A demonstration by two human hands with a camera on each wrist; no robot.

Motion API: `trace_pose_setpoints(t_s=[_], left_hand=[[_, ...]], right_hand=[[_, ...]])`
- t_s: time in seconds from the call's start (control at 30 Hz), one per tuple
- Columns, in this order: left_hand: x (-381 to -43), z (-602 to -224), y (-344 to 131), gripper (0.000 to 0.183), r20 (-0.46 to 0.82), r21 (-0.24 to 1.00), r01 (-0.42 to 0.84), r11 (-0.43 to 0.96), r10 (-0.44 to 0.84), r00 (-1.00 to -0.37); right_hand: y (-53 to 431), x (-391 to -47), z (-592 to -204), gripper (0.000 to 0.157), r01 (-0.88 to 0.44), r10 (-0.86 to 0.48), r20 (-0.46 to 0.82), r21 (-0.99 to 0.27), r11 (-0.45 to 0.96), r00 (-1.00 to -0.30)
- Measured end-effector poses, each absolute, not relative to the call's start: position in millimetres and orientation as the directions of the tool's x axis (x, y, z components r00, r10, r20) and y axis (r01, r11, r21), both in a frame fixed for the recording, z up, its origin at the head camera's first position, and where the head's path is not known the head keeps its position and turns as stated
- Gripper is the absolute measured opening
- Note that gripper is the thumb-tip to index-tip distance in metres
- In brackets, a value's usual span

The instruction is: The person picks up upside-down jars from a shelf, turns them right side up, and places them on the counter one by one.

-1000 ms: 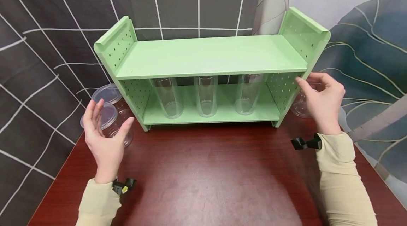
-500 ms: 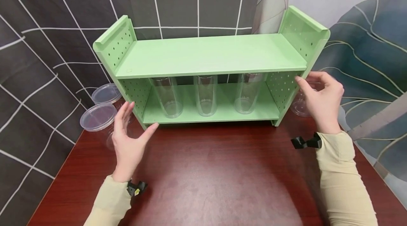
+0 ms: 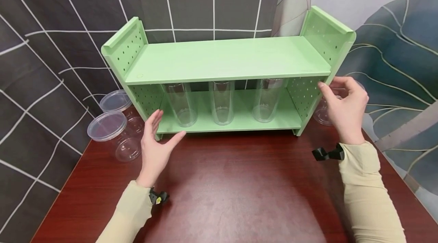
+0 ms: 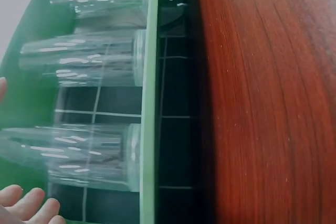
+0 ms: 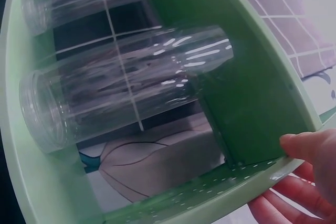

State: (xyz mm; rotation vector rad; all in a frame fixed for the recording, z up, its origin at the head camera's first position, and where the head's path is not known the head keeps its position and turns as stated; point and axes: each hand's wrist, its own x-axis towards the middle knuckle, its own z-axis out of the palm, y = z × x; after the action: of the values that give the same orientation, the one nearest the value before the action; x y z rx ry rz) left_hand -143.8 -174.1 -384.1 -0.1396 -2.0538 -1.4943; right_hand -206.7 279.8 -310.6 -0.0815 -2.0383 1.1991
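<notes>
A light green two-tier shelf point(image 3: 222, 58) with perforated side panels stands on the table. On its lower tier, three tall clear plastic jars stand apart in a row: a left jar point(image 3: 184, 110), a middle jar point(image 3: 221, 110) and a right jar point(image 3: 266, 108). Their tops are hidden by the upper board in the head view. My left hand point(image 3: 155, 155) is in front of the shelf's left end, thumb and fingers spread, near the left jar and holding nothing. My right hand point(image 3: 347, 108) grips the front edge of the right side panel point(image 5: 247, 182), thumb inside and fingers outside.
Two lidded clear jars, a front one point(image 3: 107, 127) and a rear one point(image 3: 116, 101), stand left of the shelf. Another clear container point(image 3: 322, 113) stands to its right, partly behind my right hand. The dark red table point(image 3: 239, 186) extends in front; a grid-patterned backdrop point(image 3: 191, 3) hangs behind.
My left hand has moved right, from in front of the lidded jars to the shelf's left end, uncovering those jars. My right hand keeps its grip on the side panel.
</notes>
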Motion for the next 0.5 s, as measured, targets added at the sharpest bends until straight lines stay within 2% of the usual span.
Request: trace_pose_setpoints(t_s=[0.2,0.5], left_hand=[[-163,-396,-172,0.095,0.462,0.858,0.361,0.366,-0.239,-0.854],[-187,-401,-163,0.099,0.362,0.908,0.264,0.326,-0.291,-0.885]], right_hand=[[280,-207,-312,0.029,-0.284,0.407,0.566,-0.770,0.571,-0.717],[278,-205,-312,0.030,-0.271,0.410,0.563,-0.768,0.581,-0.718]])
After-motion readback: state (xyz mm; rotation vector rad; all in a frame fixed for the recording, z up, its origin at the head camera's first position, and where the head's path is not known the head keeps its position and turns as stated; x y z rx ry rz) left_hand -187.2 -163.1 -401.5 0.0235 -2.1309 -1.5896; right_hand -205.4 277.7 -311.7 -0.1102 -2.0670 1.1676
